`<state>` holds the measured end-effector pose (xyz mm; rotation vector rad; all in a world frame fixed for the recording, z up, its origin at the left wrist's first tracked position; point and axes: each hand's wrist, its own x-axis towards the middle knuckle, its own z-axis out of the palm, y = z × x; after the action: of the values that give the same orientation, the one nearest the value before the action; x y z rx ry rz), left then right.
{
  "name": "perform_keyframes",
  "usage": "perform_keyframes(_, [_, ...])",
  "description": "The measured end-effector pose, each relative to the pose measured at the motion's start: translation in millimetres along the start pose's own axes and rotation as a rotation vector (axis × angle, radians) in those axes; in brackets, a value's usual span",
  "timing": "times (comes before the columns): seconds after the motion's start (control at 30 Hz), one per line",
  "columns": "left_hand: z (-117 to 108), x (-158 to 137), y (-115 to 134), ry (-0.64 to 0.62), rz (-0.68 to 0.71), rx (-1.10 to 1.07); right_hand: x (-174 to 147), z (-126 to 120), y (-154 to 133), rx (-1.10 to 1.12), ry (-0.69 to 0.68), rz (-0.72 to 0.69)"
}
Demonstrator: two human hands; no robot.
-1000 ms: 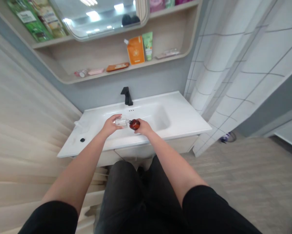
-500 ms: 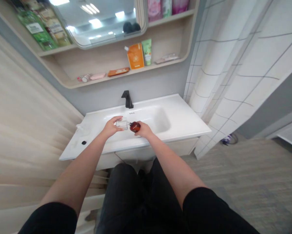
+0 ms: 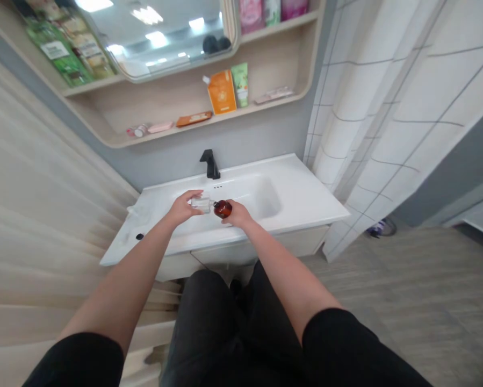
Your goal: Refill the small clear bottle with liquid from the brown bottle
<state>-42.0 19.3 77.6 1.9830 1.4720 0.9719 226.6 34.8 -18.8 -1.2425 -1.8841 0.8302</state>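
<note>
Where arms converge, left hand holds clear bottle; right hand, amber bottle.

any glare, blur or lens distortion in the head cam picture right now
In the head view, bright light reflections glare in the mirror; in the head view, the clear bottle and brown bottle look soft, fine detail lost; also in the head view, the wall shelf slants steeply at its left side, likely wide-angle distortion.
</note>
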Motion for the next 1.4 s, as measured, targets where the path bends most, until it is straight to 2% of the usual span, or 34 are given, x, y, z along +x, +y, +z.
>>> perform_keyframes(0.47, [-8.8, 8.5, 36.5, -0.057, -0.006, 0.087, -1.1, -1.4, -2.2, 0.032, 0.022, 0.002])
perform_keyframes(1.03, [-16.2, 19.7, 40.6, -0.105, 0.043, 0.157, -0.1, 0.9, 1.3, 0.086, 0.056, -0.026])
perform_keyframes(1.4, [-16.9, 20.5, 63.6, -0.128, 0.022, 0.152, -2.4, -2.4, -4.0, 0.098, 0.059, -0.003])
